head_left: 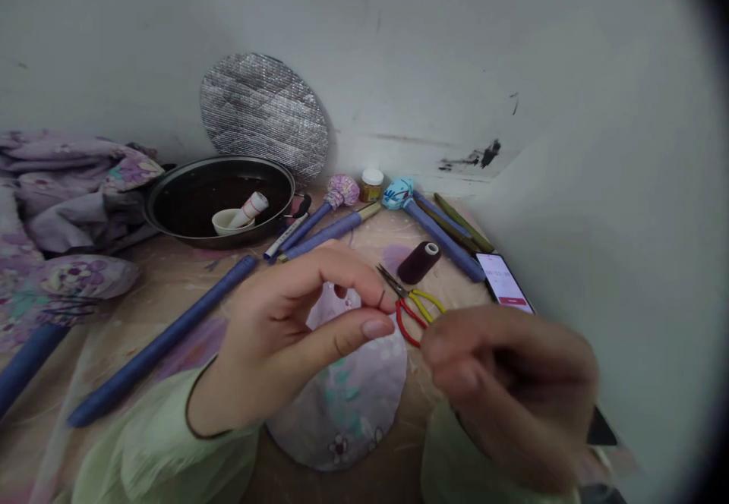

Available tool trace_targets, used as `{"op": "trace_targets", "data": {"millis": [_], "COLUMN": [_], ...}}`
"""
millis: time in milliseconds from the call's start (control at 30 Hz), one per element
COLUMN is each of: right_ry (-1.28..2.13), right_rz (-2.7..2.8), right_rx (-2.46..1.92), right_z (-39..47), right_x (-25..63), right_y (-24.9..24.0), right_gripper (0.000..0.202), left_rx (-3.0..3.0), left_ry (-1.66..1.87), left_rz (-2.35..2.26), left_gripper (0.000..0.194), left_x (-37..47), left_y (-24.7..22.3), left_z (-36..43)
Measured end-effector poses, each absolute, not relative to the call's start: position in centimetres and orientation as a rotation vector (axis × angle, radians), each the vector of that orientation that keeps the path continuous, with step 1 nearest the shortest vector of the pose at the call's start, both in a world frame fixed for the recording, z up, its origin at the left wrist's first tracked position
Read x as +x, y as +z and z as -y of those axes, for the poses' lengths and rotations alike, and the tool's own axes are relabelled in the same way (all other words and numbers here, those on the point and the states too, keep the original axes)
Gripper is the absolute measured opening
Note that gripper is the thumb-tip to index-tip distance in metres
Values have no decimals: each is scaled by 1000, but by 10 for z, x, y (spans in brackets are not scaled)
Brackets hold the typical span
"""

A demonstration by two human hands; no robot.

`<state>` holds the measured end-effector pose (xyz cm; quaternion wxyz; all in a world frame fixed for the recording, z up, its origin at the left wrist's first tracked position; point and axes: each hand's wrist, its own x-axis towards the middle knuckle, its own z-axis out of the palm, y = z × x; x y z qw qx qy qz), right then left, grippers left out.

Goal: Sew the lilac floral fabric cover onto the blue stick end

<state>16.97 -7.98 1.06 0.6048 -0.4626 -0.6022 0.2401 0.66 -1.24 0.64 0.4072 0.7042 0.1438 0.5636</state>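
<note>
My left hand (pixel 285 329) is raised over a round piece of lilac floral cloth (pixel 364 405), thumb and index fingertips brought together. A short length of dark thread (pixel 382 297) crosses the index fingertip. To its right, my right hand (pixel 512 382) is blurred, with thumb and index finger pinched; what lies between them I cannot make out. Just beyond the hands are small scissors (pixel 405 293) with one red and one yellow handle, blades slightly apart. A spool of dark purple thread (pixel 419 263) lies on its side behind them.
A black pan (pixel 165 212) holds a white cup with a rolled item. Behind it leans a silver quilted disc (pixel 265 113). Blue-wrapped sticks (pixel 165 341), a small jar (pixel 372 185) and a lit phone (pixel 504 280) lie around. Floral cloth (pixel 74 200) is heaped left. A wall bounds the back and right.
</note>
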Motion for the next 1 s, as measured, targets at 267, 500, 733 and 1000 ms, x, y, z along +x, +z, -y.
{"op": "trace_targets", "data": {"millis": [267,500,733,1000], "right_ry": [672,675,584,412], "right_rz": [1397,1409,1501,1585], "right_rx": [-1027,-1045,-1063,-1062], "right_z": [60,64,62,60], "right_x": [167,165,166,161], "right_y": [3,3,8,9], "right_gripper": [5,10,11,13], "left_rx": [2007,2083,2075,2013], "left_ry": [1560,1562,1451,1444], "left_rz": [-385,-381,-469,-571], "left_gripper": [20,15,10,8], "left_x": [5,6,4,5], "left_y": [7,5,6,6], "left_z": [11,10,13,16]}}
